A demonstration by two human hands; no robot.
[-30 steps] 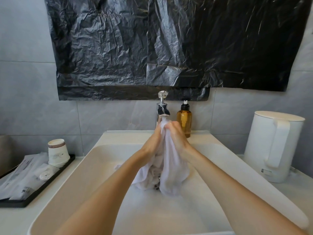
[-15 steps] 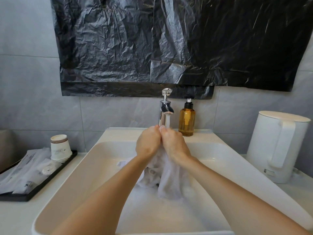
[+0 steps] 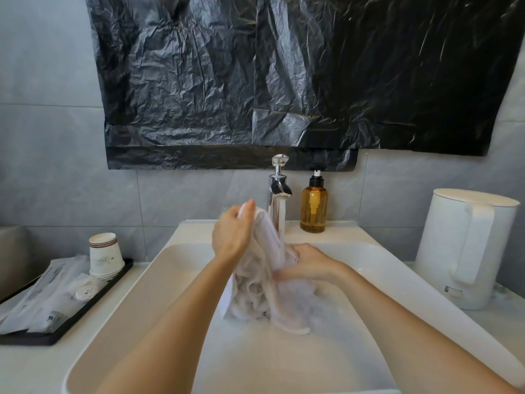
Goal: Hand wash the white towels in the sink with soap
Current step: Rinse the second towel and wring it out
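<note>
A wet white towel (image 3: 257,291) hangs bunched above the white sink (image 3: 136,302), its lower folds touching the soapy water. My left hand (image 3: 231,233) grips the towel's top end, raised beside the chrome faucet (image 3: 278,191). My right hand (image 3: 309,261) grips the towel lower down, on its right side. Water runs from the faucet onto the cloth between my hands. An amber soap pump bottle (image 3: 314,207) stands on the sink ledge right of the faucet.
A white electric kettle (image 3: 466,245) stands on the counter at the right. At the left, a black tray (image 3: 61,325) holds stacked paper cups (image 3: 103,255) and wrapped toiletries. Black plastic sheeting (image 3: 284,75) covers the wall above.
My hands, pressed together on the towel's top before, have parted: the left has stayed high at the top end, the right has slid down the towel.
</note>
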